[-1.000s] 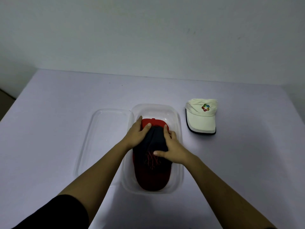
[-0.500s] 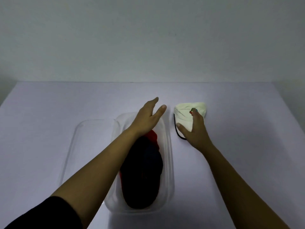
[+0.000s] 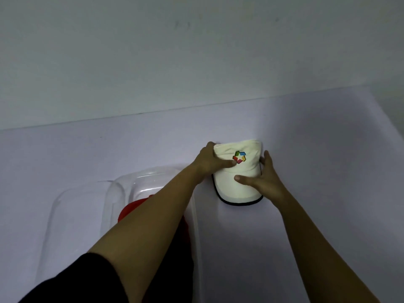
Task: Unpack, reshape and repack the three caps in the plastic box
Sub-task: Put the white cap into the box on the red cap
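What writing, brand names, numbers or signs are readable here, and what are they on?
No words or numbers can be read anywhere in this view.
Emblem on the front of the white cap: a ring of red, green, blue and yellow blocks, with no letters.
Red cap in the plastic box: no print shows, and the left arm hides most of it.

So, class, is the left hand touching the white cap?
Touching. The head view shows the left hand gripping the white cap at its side, thumb across its front.
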`<state>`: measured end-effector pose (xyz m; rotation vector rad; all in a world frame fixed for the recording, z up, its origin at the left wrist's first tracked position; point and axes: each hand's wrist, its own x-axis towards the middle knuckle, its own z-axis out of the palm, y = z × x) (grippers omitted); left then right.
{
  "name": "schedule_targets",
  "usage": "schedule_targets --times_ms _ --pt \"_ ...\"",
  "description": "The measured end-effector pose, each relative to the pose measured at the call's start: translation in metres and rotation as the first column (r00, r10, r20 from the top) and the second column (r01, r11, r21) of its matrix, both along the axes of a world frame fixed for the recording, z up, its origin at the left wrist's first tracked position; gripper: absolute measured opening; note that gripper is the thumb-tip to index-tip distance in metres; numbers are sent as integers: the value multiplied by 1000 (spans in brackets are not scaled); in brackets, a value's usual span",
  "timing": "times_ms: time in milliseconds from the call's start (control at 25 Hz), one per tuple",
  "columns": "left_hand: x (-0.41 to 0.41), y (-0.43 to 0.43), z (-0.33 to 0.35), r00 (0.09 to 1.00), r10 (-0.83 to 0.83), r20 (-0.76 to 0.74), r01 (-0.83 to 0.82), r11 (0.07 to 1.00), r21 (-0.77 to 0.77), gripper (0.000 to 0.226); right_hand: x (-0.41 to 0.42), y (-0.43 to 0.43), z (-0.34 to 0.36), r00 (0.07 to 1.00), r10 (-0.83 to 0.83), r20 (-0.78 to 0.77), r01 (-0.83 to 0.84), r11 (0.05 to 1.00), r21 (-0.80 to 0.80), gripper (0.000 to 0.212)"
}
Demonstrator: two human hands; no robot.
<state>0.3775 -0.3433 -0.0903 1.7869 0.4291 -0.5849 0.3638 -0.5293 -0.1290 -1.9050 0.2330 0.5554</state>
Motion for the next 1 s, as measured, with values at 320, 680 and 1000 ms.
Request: schedule_targets --times_ms 320,680,1000 --pt "3 1 13 995 -59 85 75 978 -195 29 -6 -2 9 995 -16 95 0 987 162 135" --pt "-35 45 115 957 -93 273 153 966 -208 26 -40 22 88 995 77 70 -102 841 532 87" --pt "-87 93 176 983 -130 126 166 927 -335 31 -75 69 152 971 151 185 -237 702 672 96"
